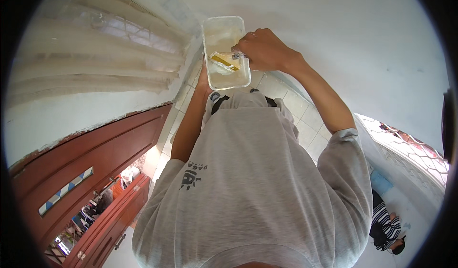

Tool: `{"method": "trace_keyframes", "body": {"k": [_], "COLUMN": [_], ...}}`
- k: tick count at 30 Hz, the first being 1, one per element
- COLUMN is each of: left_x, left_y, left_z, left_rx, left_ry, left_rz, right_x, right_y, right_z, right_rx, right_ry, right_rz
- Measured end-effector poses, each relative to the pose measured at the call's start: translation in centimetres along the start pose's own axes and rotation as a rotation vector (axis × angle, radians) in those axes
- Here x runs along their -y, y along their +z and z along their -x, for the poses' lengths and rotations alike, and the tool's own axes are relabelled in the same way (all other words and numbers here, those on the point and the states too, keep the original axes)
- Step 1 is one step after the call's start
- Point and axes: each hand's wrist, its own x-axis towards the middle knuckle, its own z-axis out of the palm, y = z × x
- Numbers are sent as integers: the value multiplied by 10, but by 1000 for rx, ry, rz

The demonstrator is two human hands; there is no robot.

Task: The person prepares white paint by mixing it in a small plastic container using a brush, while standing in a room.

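Observation:
A clear rectangular plastic tub point(224, 28) is held up in front of me, its inside smeared with whitish stuff. Around its left side is my left hand point(204, 79), gripping it, with the fingers mostly hidden behind the tub. From the right, my right hand point(267, 49) reaches over the rim with its fingers closed. It grips a flat tool with a yellow band point(225, 62), which is tilted down inside the tub and coated with white material. The tool's handle is mostly inside my fist, and I cannot tell whether it is a brush or a scraper.
A pale wall point(334, 39) rises ahead and to the right. Left are a sheer curtain point(119, 39) and a red-brown wooden door point(95, 149). Light floor tiles point(305, 110) lie below. A person in striped clothing point(385, 222) is at the lower right, near a grilled window point(405, 144).

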Motion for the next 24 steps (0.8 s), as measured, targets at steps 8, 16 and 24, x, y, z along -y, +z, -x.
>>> {"method": "trace_keyframes", "body": {"k": [8, 16, 24], "left_x": [54, 82, 86], "left_y": [11, 6, 38], "left_z": [-14, -16, -17], "left_rx": [11, -114, -358], "left_ry": [123, 197, 218], "left_rz": [310, 138, -97], "right_x": [-4, -4, -6], "right_y": [11, 13, 39], "right_z": [52, 86, 100], "right_rx": [-218, -98, -283], "right_ry": [70, 248, 273], "right_rz": [-152, -272, -403]}}
